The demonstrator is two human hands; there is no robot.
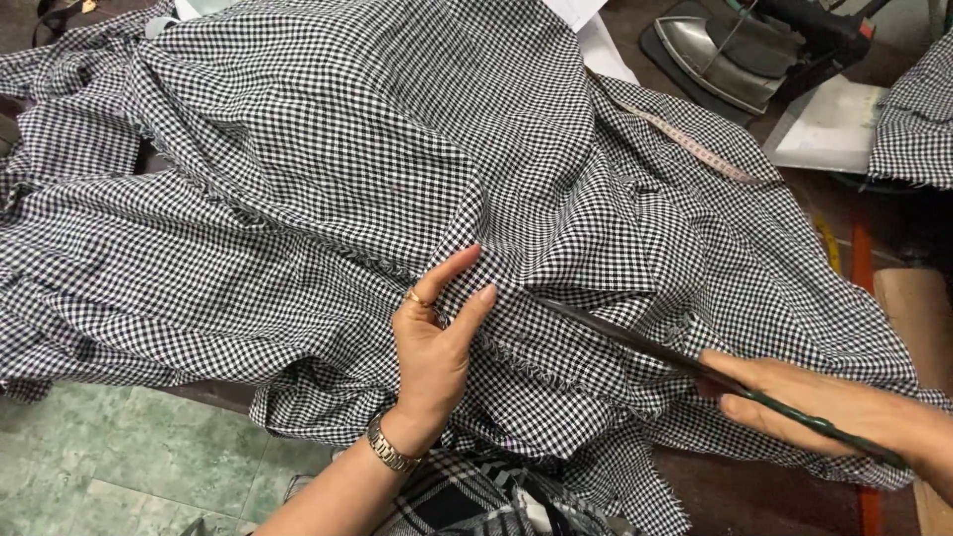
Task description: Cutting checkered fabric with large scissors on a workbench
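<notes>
Black-and-white gingham cotton fabric [397, 169], rumpled, spread wide across the table, under both hands. Left hand [437, 342] flat on the cloth near its front edge, fingers spread, pressing, gripping nothing. Right hand [844, 412] closed around the handles of long dark steel scissors [635, 342], blades lying on the fabric, tips just beside the left fingers. Grey metal iron [720, 55] beyond the fabric's far right edge.

From where I watch, I find no packages, labels, signs or screens anywhere in this view. The nearest candidates are some plain white sheets [596, 35] at the top edge, partly under the cloth, and a flat pale grey sheet [829, 124] at the upper right of the worktop, and neither shows any print that I can make out.
</notes>
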